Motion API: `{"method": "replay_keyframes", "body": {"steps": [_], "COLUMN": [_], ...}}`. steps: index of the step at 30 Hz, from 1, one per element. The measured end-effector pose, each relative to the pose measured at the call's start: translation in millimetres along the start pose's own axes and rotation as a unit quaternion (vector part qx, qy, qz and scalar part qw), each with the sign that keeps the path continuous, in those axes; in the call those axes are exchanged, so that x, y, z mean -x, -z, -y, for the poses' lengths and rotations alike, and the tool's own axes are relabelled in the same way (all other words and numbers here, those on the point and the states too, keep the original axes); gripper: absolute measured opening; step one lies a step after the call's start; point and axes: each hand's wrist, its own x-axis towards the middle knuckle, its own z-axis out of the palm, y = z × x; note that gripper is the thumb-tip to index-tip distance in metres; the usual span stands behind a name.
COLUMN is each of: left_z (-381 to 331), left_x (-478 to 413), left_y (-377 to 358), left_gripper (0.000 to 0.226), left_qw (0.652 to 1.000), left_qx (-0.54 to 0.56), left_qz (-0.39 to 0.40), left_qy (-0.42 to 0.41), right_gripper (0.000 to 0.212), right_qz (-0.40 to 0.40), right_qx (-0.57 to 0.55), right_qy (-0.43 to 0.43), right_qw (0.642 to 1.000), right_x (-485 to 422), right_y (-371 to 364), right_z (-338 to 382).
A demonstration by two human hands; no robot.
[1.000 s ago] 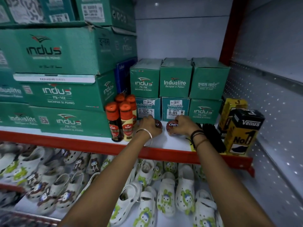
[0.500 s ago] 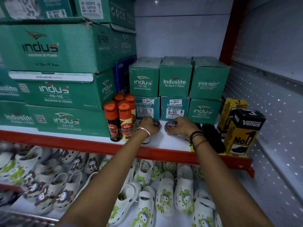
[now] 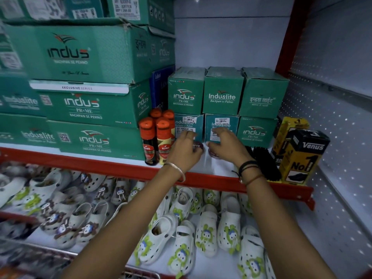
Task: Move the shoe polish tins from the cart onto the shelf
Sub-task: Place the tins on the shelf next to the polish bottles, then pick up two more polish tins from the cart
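Two dark red round shoe polish tins lie flat on the white shelf, in front of the small green boxes. The left tin shows part of a "Cherry" label. The right tin is mostly hidden under my right hand. My left hand hovers beside the left tin with fingers lifted and apart. My right hand is above the right tin, fingers spread and raised off it. No cart is in view.
Several orange-capped Kiwi polish bottles stand just left of my left hand. Black brushes and yellow-black Venus boxes sit to the right. Green shoe boxes line the back. White clogs fill the lower shelf.
Both hands rested on the tins before; now their fingers have lifted and spread, leaving the tins lying on the shelf.
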Motion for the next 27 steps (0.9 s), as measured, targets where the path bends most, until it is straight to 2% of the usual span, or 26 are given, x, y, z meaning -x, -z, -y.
{"method": "replay_keyframes", "body": {"steps": [2,5,12,15,20,27], "left_z": [3.8,17.7,86.4,127.9,189.8,272.3], "left_x": [24.0,57.9,154.4,199.5,265.9,359.1], "left_y": [14.4,32.9,64.9,66.8,53.7,9.2], "left_gripper": [0.038,0.035,0.029,0.025,0.031,0.044], "left_qw": [0.998,0.993,0.985,0.988,0.992,0.969], "left_qx": [0.024,0.027,0.019,0.026,0.054,0.063], "left_qz": [-0.05,-0.087,-0.167,-0.151,-0.062,0.029], "left_qy": [-0.039,-0.072,-0.025,0.019,0.1,0.239], "right_gripper": [0.046,0.029,0.017,0.019,0.022,0.036], "right_qz": [-0.054,-0.093,-0.086,-0.013,0.106,0.308], "right_qx": [-0.043,-0.121,-0.193,-0.216,-0.208,-0.158], "right_qy": [0.057,0.136,0.194,0.184,0.158,0.03], "right_qw": [0.996,0.979,0.958,0.959,0.96,0.938], "right_x": [13.7,37.8,83.4,105.7,140.9,193.5], "right_y": [-7.0,-29.4,-118.5,-166.9,-247.2,-361.0], "right_z": [18.8,49.9,109.5,126.7,136.0,122.1]}}
